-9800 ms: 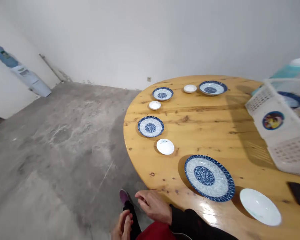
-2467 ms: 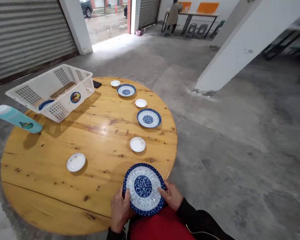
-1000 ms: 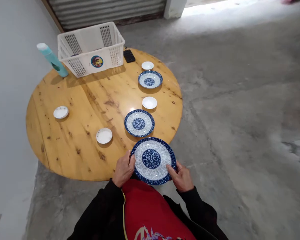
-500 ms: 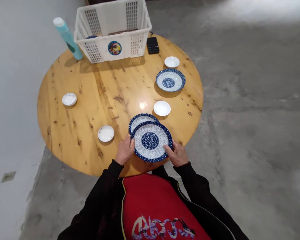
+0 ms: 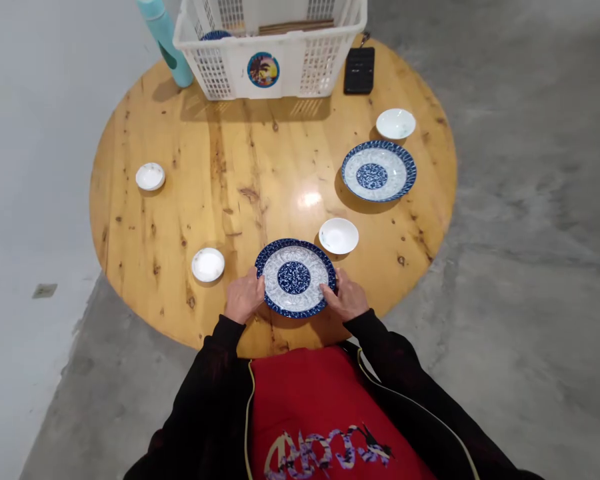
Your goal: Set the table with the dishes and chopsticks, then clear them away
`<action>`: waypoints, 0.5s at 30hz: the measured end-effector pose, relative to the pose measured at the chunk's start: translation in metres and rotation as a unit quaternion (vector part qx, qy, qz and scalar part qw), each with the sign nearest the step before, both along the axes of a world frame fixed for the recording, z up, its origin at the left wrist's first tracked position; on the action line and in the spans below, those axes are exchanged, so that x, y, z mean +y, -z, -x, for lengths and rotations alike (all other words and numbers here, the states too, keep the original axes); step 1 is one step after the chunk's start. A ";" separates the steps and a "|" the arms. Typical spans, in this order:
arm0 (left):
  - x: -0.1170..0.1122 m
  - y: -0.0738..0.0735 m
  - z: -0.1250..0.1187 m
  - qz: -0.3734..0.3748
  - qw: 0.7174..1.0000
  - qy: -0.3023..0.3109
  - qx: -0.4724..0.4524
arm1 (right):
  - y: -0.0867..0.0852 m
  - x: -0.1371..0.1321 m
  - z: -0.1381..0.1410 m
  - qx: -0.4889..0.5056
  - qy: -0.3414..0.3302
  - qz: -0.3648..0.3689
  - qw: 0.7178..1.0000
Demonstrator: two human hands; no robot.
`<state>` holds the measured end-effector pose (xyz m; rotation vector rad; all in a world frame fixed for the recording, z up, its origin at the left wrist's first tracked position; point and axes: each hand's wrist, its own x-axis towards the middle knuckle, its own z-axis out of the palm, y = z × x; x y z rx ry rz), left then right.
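A round plate (image 5: 294, 277) with a dark blue rim and a blue patterned centre is low over the near edge of the wooden table (image 5: 180, 213). My left hand (image 5: 245, 295) is closed on its left rim. On the opposite side my right hand (image 5: 347, 297) grips the rim, thumb on the upper face and fingers mostly hidden below. Only one plate face shows; any plate underneath is covered. Just beyond the rim, to the upper right, is a small white bowl (image 5: 339, 236). Left of my left hand sits a small white dish (image 5: 208, 265).
At the back stands a white plastic basket (image 5: 290, 73) holding chopsticks and something blue-rimmed, with a turquoise bottle (image 5: 170, 47) beside it and a black object (image 5: 359, 70) to its right. A blue-rimmed plate (image 5: 379, 175), a white bowl (image 5: 396, 124) and another dish (image 5: 150, 176) lie around the table.
Two overlapping plates between my hands have come into line, so the top one now covers the other. The camera view has shifted, moving the basket up and right in the picture.
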<state>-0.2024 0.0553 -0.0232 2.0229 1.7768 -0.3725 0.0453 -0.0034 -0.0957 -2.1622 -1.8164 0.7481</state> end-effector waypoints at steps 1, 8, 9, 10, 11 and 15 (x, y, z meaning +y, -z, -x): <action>0.000 0.001 -0.001 0.003 1.000 -0.003 0.004 | 0.001 0.002 -0.001 0.002 -0.009 0.002 1.000; 0.002 0.004 -0.001 0.003 1.000 -0.017 0.009 | 0.008 0.011 -0.001 0.004 -0.042 0.009 0.999; 0.002 0.004 -0.001 0.002 1.000 -0.015 0.011 | 0.008 0.012 -0.001 0.000 -0.045 0.015 0.999; 0.003 0.004 0.000 0.001 1.000 -0.013 0.013 | 0.007 0.013 -0.001 -0.007 -0.048 0.023 0.999; 0.004 0.005 0.000 0.000 1.000 -0.010 0.018 | 0.007 0.014 0.000 -0.017 -0.052 0.033 0.998; 0.007 0.007 0.003 -0.006 0.999 0.011 0.036 | 0.001 0.018 0.004 -0.062 -0.069 0.060 0.994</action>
